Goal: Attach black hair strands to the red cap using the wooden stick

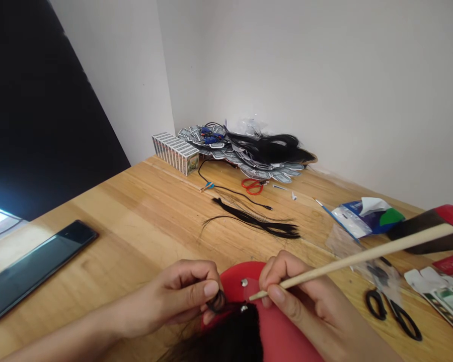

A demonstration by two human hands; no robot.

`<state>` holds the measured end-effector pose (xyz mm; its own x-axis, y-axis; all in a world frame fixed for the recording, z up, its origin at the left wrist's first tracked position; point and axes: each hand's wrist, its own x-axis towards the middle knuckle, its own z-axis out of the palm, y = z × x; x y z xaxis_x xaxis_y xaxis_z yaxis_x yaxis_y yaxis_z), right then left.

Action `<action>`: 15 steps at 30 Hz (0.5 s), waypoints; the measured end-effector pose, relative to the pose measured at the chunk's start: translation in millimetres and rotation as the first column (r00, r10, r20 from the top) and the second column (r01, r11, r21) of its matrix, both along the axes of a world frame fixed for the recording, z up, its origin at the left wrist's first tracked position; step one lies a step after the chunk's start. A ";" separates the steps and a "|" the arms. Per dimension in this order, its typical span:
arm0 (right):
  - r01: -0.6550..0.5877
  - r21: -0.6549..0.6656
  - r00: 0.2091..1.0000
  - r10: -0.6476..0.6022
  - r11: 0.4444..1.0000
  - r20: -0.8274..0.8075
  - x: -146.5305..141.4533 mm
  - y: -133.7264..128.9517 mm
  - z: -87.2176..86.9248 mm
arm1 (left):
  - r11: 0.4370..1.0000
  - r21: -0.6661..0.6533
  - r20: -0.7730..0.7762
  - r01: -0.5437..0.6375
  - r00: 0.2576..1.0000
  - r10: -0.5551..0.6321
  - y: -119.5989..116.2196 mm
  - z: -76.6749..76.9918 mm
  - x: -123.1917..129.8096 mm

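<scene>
Hair coil (pixel 217 301) being pinched at the red form (pixel 283 327)

Your left hand (pixel 173 296) is clamping its grip on the coil, at the top of the black hair (pixel 230 334) lying over the form. Your right hand (pixel 298 296) is closing its grip around a wooden stick (pixel 347 266), tip near the coil. Black scissors (pixel 392 314) are lying right of the form, and loose hair strands (pixel 252 221) are lying beyond it on the worktop (pixel 136 221).

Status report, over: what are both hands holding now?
Left hand pinching small black hair coil. Right hand gripping long pale wooden stick. Red rounded form between, metal studs.
</scene>
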<state>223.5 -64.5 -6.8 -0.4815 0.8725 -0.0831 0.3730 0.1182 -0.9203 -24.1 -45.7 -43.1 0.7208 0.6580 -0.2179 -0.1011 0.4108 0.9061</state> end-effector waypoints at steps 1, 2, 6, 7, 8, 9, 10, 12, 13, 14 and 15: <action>-0.002 0.004 1.000 0.002 1.000 -0.002 -0.3 -0.1 -0.1 | 1.000 0.002 -0.001 -0.001 1.000 0.001 0.1 0.0 0.3; 0.002 0.010 1.000 -0.002 1.000 -0.007 -0.7 -0.1 -0.1 | 1.000 0.002 0.000 -0.001 1.000 0.001 0.2 -0.1 0.5; 0.032 0.023 0.999 -0.032 0.999 0.002 -2.2 0.2 -0.2 | 1.000 0.000 0.008 0.009 1.000 -0.009 -0.4 -0.5 0.5; 0.035 0.022 0.999 -0.035 0.999 0.008 -2.3 0.3 -0.1 | 1.000 0.002 0.007 0.011 1.000 -0.011 -0.7 -0.5 0.3; 0.036 0.020 0.999 -0.036 0.999 0.014 -2.3 0.3 0.1 | 1.000 0.003 0.003 0.011 1.000 -0.011 -0.9 -0.5 0.0; 0.031 0.025 0.999 -0.031 0.999 0.018 -2.0 0.2 0.2 | 1.000 0.004 0.001 0.011 1.000 -0.011 -1.1 -0.5 -0.3; 0.029 0.030 0.999 -0.030 0.999 0.019 -1.6 0.1 0.2 | 1.000 0.003 -0.002 0.010 1.000 -0.010 -1.2 -0.4 -0.6; 0.016 0.035 1.000 -0.017 0.999 0.025 -0.6 0.0 0.0 | 1.000 -0.001 -0.007 0.011 1.000 -0.011 -1.1 -0.4 -0.8; 0.010 0.040 1.000 -0.011 0.999 0.027 -0.1 0.0 -0.2 | 1.000 -0.002 -0.009 0.011 1.000 -0.011 -0.9 -0.6 -0.8; -0.001 0.043 1.000 -0.001 0.999 0.027 0.4 0.2 -0.5 | 1.000 -0.002 -0.009 0.013 1.000 -0.013 -0.7 -0.8 -0.8; -0.007 0.045 1.000 0.006 0.999 0.027 0.8 0.4 -0.8 | 1.000 0.000 -0.008 0.014 1.000 -0.014 -0.5 -1.3 -0.7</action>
<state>224.3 -64.1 -7.6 -0.4852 0.8725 -0.0572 0.3970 0.1615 -0.9035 -24.8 -46.2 -44.4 0.7285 0.6475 -0.2237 -0.0880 0.4123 0.9068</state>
